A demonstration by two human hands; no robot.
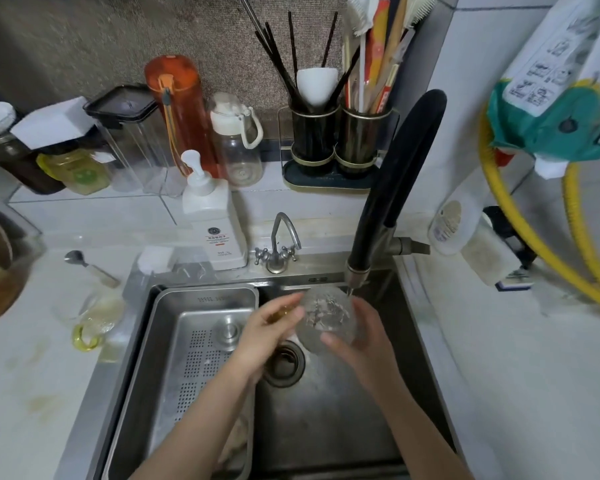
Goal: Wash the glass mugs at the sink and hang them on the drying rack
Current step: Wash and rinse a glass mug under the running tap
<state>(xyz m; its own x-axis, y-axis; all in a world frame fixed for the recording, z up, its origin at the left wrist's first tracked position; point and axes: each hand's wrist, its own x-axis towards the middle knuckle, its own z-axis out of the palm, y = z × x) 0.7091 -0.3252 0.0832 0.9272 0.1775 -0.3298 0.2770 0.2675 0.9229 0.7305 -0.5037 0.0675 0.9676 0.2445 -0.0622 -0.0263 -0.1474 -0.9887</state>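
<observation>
A textured clear glass mug (326, 317) with an amber handle is held over the sink (326, 427), just under the spout of the black faucet (392, 188). My left hand (264, 337) grips its handle side from the left. From the right and below, my right hand (357, 337) cups the mug with its thumb across the front. A thin stream of water falls from the spout onto the mug's rim. A second glass mug (96, 322) with a yellow handle lies on the counter left of the sink. No drying rack shows in this view.
A steel drain tray (201, 344) fills the sink's left half. A soap pump bottle (212, 220), a small tap (281, 244) and a spoon (90, 266) sit behind the sink. Bottles and utensil holders (336, 140) line the wall. A yellow hose (534, 244) hangs at right.
</observation>
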